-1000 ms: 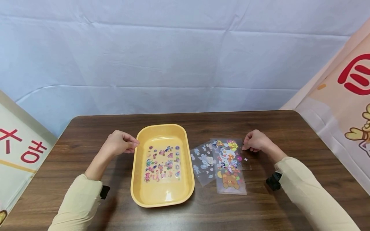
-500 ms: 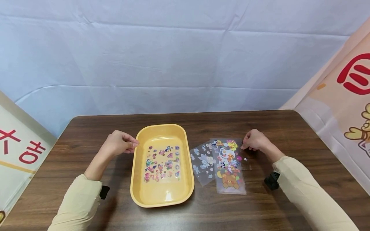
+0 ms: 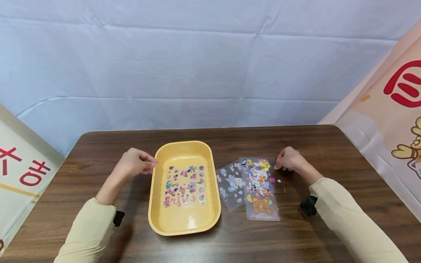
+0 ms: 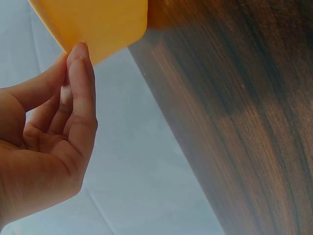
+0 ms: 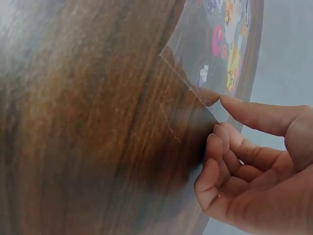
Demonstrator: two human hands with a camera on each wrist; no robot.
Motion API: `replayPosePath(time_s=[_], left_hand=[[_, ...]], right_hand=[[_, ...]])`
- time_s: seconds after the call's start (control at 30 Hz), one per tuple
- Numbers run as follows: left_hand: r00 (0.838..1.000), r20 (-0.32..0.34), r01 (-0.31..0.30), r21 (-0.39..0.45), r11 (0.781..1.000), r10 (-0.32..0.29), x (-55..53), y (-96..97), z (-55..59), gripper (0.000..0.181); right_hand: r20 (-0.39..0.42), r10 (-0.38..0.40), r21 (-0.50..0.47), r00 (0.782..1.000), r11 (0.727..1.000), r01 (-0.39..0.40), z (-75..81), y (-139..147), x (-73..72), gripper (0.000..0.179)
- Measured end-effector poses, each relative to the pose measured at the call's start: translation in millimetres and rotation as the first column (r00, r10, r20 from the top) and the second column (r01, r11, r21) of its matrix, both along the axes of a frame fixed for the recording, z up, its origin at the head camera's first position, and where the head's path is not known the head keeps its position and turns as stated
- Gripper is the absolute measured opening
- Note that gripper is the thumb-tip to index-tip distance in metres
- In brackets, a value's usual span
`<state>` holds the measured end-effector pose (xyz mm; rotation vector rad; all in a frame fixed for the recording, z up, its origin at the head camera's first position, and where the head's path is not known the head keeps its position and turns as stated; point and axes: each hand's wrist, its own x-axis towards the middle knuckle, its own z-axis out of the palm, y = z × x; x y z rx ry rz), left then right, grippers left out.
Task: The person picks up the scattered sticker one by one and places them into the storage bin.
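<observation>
My left hand [image 3: 136, 162] pinches the left rim of a yellow plastic tray [image 3: 152, 204] between thumb and fingers; the left wrist view shows the fingertips on the tray's edge [image 4: 112, 29]. Inside the tray lies a clear sticker sheet [image 3: 181, 188] with small colourful figures. My right hand [image 3: 291, 160] is at the right edge of a clear sticker sheet [image 3: 260, 175] on the overlapping sheets beside the tray. In the right wrist view, the thumb and index finger of the hand [image 5: 259, 166] pinch the edge of that clear sheet [image 5: 188, 54], its corner slightly raised.
Under the pinched sheet a bear sticker sheet [image 3: 262, 210] shows, and a sheet with pale figures [image 3: 231, 184] lies slanted between it and the tray. All rest on a dark wooden table [image 3: 108, 146]. A white cloth [image 3: 197, 73] hangs behind, with printed banners [image 3: 378, 106] at the sides.
The right hand has shifted very slightly left along with its sleeve. The left hand, tray and sheets look nearly unchanged.
</observation>
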<state>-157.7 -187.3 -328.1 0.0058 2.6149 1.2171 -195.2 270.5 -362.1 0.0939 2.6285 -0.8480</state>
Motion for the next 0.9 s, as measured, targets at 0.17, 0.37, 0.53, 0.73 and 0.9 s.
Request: replayPosePath(time_s=[0.17, 0.37, 0.53, 0.73, 0.9], left_hand=[[1.0, -0.002, 0.004, 0.001, 1.0, -0.004, 0.0, -0.1, 0.2, 0.015], [1.0, -0.002, 0.002, 0.0, 1.0, -0.002, 0.0, -0.1, 0.3, 0.015], [1.0, 0.0, 0.001, 0.0, 1.0, -0.001, 0.0, 0.4, 0.8, 0.015], [1.0, 0.001, -0.003, -0.004, 1.0, 0.003, 0.1, 0.7, 0.9, 0.015], [1.0, 0.005, -0.006, -0.005, 1.0, 0.006, 0.1, 0.6, 0.7, 0.015]], right_hand=[[0.0, 0.0, 0.028, 1.0, 1.0, 0.001, 0.7, -1.2, 0.0, 0.013], [0.009, -0.01, 0.057, 1.0, 0.998, 0.009, 1.2, -3.0, -1.4, 0.013], [0.019, -0.019, 0.058, 1.0, 0.998, 0.018, 1.5, -3.7, -1.5, 0.013], [0.013, -0.019, 0.059, 1.0, 0.998, 0.019, 0.3, -3.6, -0.7, 0.013], [0.007, -0.026, 0.053, 1.0, 0.998, 0.026, -0.7, -3.8, -0.2, 0.012]])
